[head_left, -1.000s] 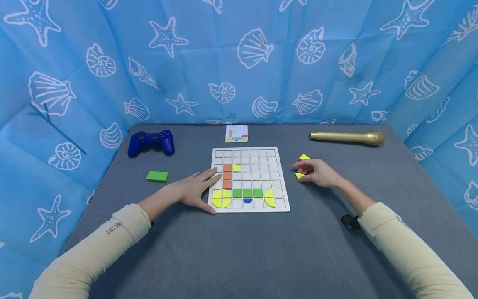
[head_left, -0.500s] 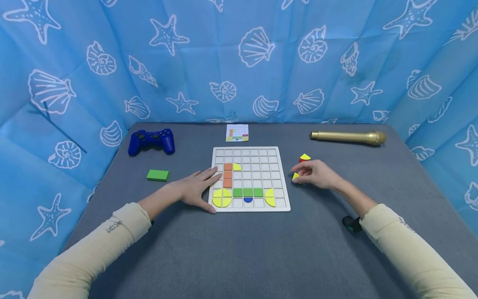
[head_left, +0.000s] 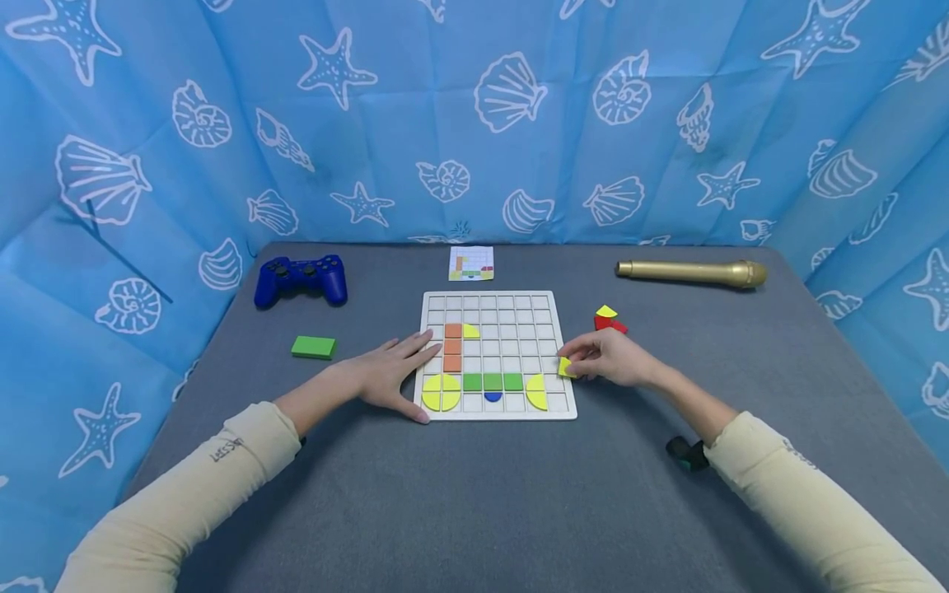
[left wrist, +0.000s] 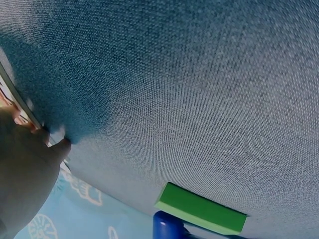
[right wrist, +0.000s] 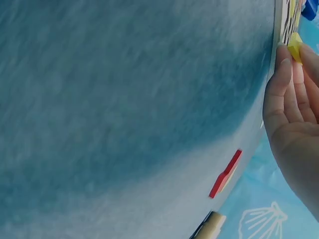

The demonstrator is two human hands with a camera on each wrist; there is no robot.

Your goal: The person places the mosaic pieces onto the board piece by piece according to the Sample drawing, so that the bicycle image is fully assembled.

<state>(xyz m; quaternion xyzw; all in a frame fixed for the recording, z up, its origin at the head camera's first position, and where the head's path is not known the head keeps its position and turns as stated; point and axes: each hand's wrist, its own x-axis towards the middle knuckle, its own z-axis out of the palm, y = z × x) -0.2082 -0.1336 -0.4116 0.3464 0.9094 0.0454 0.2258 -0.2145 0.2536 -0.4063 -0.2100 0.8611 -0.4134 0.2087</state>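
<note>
A white grid board (head_left: pixel 511 329) lies mid-table, bearing orange squares (head_left: pixel 452 347), green squares (head_left: pixel 493 382), a blue half-round piece (head_left: pixel 493 396) and yellow quarter-round pieces (head_left: pixel 441 393). My left hand (head_left: pixel 387 372) rests with spread, straight fingers on the board's left edge. At the right edge, my right hand (head_left: pixel 611 357) pinches a yellow quarter-round piece (head_left: pixel 566 367) between thumb and fingers. That same yellow piece (right wrist: pixel 295 48) shows at the fingertips in the right wrist view, close to the board's rim.
Red pieces (head_left: pixel 610 324) and a yellow piece (head_left: pixel 605 311) lie right of the board. Behind it is a pattern card (head_left: pixel 470 263). A green block (head_left: pixel 313 347) and blue game controller (head_left: pixel 300 282) sit left; a gold microphone (head_left: pixel 689 273) lies back right.
My right hand has picked up the yellow quarter-round piece from the table and carried it left to the board's right edge, uncovering the red pieces. My left hand has stayed put.
</note>
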